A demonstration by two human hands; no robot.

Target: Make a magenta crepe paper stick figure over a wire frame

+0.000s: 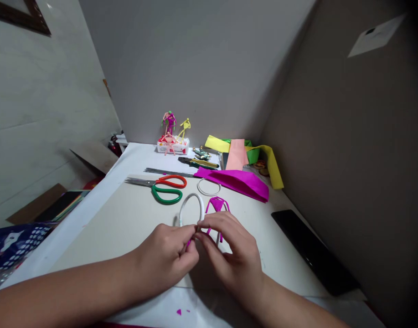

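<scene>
My left hand (164, 257) and my right hand (227, 250) meet over a grey cutting board (126, 232), their fingertips pinching together near a thin magenta strip. A white wire loop (191, 207) rises from the left hand's grip. Beyond my right hand stands a small figure of magenta-wrapped wire (217, 205), its lower part hidden behind my fingers. A second white wire ring (209, 187) lies farther on. Scissors with red and green handles (169, 187) lie beyond the left hand, untouched.
A folded magenta paper (234, 183), a long-nose plier (198, 163), and a bundle of wires (167, 172) lie behind the board. Yellow, pink and green paper strips (236, 152) and a box with wire figures (172, 146) stand by the walls. A black phone (314, 250) lies at right.
</scene>
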